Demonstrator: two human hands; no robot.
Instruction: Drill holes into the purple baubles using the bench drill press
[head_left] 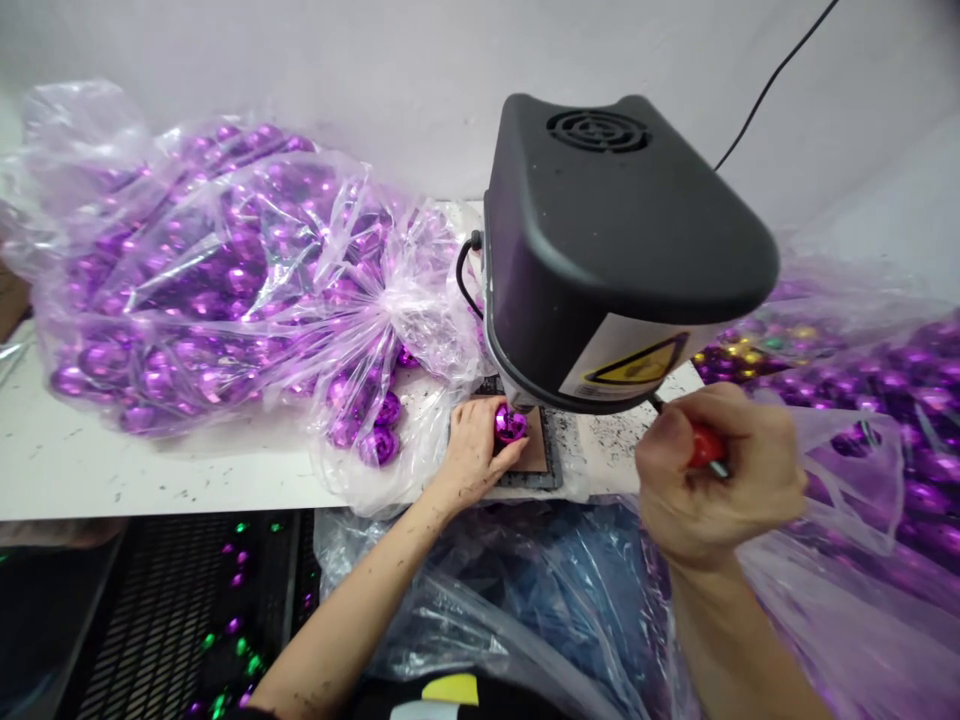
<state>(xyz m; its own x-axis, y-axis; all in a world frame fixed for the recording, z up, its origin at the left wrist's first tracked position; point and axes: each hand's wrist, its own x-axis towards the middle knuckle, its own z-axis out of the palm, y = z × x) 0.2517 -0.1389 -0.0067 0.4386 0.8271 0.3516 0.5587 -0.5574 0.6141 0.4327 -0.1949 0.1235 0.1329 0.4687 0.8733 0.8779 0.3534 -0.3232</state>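
Note:
My left hand (480,445) holds a shiny purple ball (510,424) between thumb and fingers, over a brown pad on a dark base plate (551,450). Above it stands a black machine (630,220) with a round vent and a yellow warning label. My right hand (716,475) is wrapped round a red-knobbed lever (706,446) at the machine's right. The machine's head hides part of the base.
A clear bag of purple balls (225,270) lies on the white table (150,480) at left, with several balls near its mouth. More bagged purple balls (900,400) are at right. Clear plastic (540,580) hangs below the table edge. A black cable runs up the wall.

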